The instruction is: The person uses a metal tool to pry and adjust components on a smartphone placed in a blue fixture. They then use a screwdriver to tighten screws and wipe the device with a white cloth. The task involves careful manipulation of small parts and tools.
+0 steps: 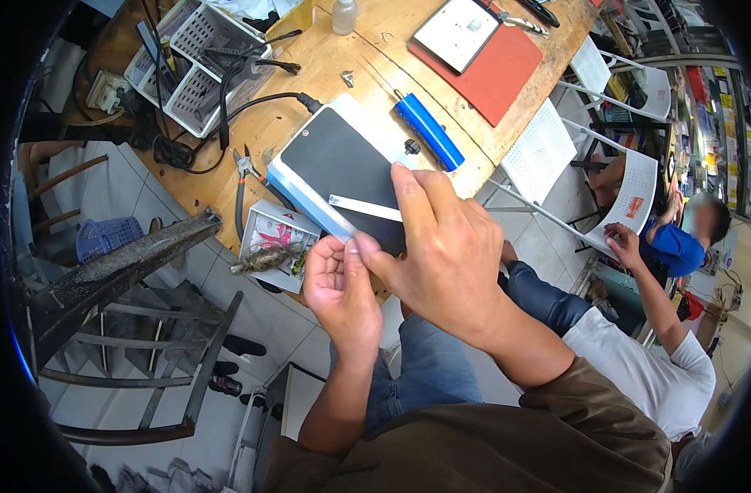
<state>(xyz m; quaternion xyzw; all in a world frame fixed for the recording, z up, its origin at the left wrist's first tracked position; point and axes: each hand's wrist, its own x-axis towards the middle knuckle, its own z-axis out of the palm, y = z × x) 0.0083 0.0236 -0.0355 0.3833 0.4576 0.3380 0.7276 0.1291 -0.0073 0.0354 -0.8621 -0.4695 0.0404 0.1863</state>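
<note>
My left hand (342, 296) is closed, fingers curled and thumb tip raised, at the near edge of a white box-shaped device (297, 197) with a dark grey flat top (334, 156). Over that top reaches my right hand (449, 255), its thumb meeting my left fingertips and its index finger stretched forward. What the fingertips pinch is too small or hidden to tell. A narrow whitish strip (363, 207) runs across the dark surface and disappears behind my right hand. Whether it is loose or part of something dark below it, I cannot tell.
Pliers (244, 172) and a small white box (278, 234) of scraps lie left of the device. Beyond it are a blue cylindrical tool (429, 131), a red mat (499, 74) under a tablet-like panel (456, 33), and white baskets (198, 62). A person in white (638, 370) sits at right.
</note>
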